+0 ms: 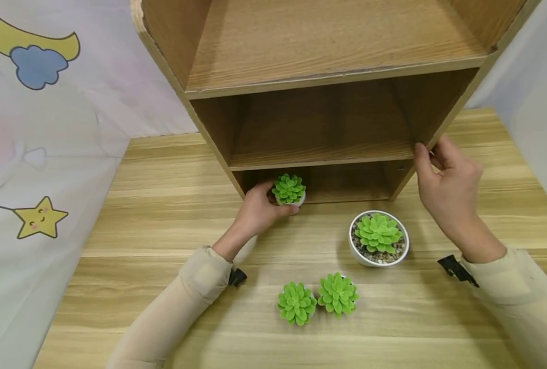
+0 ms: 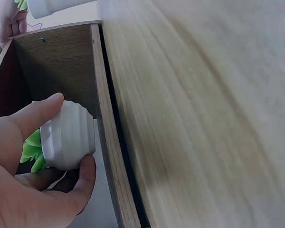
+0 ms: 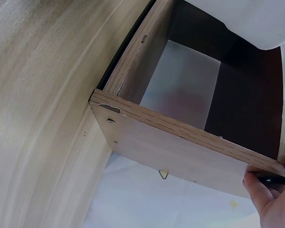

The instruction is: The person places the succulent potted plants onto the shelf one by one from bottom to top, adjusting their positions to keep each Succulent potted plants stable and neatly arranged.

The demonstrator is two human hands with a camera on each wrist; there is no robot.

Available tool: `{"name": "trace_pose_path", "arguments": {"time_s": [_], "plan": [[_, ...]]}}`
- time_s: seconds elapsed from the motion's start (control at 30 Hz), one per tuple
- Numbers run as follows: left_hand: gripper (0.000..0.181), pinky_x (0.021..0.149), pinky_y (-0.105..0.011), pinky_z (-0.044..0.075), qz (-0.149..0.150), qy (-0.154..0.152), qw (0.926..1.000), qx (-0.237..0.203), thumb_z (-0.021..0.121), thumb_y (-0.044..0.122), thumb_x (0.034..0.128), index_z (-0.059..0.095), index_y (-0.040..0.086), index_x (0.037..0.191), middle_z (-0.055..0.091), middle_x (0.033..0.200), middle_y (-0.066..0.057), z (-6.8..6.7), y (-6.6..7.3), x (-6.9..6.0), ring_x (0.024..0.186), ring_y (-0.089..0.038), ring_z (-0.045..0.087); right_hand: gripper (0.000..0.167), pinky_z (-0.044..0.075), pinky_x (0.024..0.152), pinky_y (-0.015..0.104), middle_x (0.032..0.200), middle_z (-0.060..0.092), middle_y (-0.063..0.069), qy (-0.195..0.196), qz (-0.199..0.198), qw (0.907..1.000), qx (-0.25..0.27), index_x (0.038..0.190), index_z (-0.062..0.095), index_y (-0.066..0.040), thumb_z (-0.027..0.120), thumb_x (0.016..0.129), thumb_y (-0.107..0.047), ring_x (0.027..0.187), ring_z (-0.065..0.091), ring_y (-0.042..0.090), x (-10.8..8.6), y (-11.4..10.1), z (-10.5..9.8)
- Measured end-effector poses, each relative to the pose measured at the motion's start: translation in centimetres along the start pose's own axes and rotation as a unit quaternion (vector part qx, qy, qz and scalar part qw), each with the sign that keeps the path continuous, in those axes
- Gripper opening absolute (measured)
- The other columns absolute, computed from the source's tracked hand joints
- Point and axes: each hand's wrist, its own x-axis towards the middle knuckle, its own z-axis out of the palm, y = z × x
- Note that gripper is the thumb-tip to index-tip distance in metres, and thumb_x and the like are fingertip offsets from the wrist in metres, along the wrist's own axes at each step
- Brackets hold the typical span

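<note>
Sleeves [image 1: 162,320] nearest; held plant [image 1: 289,188] at mouth of bottom bay [image 1: 347,183]

Near edge of worktop [image 1: 393,333]: left plant [image 1: 297,303] and right plant [image 1: 338,294], side by side, unheld. Beyond them, to the right: big pot [image 1: 363,259], white, upright, gravel round a green rosette. Looks the heaviest of the lot, so two-sided hold on the wall if lifted.

Left hand [image 1: 257,207]: curled round the held plant's white pot [image 2: 69,137], thumb one side, fingers the other. Good spot. Pot reads as light and rigid; plastic or ceramic, can't tell, so treat as chippable against the board edges. Wall looks smooth but ribbed; ribs should help against slip. Leaves look soft and bendy: don't lift by them, they may pull out.

Right hand [image 1: 453,187]: pinching the right side panel of the shelf [image 1: 338,43]. Shelf looks stiff and bulky; edge is a fair hold. Backdrop [image 1: 130,97] behind.
</note>
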Motion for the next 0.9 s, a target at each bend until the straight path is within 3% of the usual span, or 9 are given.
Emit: {"name": "trace_pose_path", "arguments": {"time_s": [0.23,0.43,0.67,0.9], "plan": [[0.062,0.07,-0.034,0.054,0.003,0.007,1.0,0.003,0.087,0.027,0.0754,0.06,0.005,0.127,0.065,0.105,-0.006,0.2,-0.4,0.4,0.087,-0.019,0.063,0.016,0.05,0.076,0.012,0.094,0.072,0.016,-0.001,0.003,1.0,0.007,0.102,0.07,0.01,0.059,0.091,0.005,0.09,0.063,-0.003,0.0,-0.4,0.0],[0.063,0.073,-0.035,0.053,0.01,0.011,0.9996,0.023,0.086,0.028,0.0756,0.06,0.005,0.128,0.066,0.106,-0.008,0.3,-0.5,0.8,0.088,-0.02,0.063,0.017,0.05,0.077,0.013,0.094,0.071,0.017,0.001,0.001,0.9999,0.012,0.102,0.07,0.011,0.058,0.091,0.007,0.09,0.064,-0.003,0.1,-1.0,-0.1],[0.075,0.076,-0.037,0.052,-0.008,0.008,0.9993,0.035,0.086,0.032,0.0767,0.053,0.004,0.138,0.064,0.114,-0.011,0.3,-0.4,1.1,0.092,-0.022,0.062,0.017,0.05,0.078,0.013,0.095,0.071,0.018,0.004,-0.005,0.9999,0.015,0.103,0.07,0.012,0.058,0.091,0.008,0.092,0.063,-0.002,0.3,-1.7,-0.1],[0.078,0.072,-0.035,0.053,-0.009,0.012,0.9994,0.03,0.086,0.031,0.0768,0.05,0.004,0.141,0.065,0.108,-0.011,0.3,-0.6,1.3,0.087,-0.021,0.063,0.017,0.05,0.077,0.013,0.095,0.071,0.017,0.006,-0.003,0.9999,0.015,0.103,0.07,0.011,0.058,0.091,0.007,0.092,0.063,-0.004,0.2,-1.4,0.0]]}}
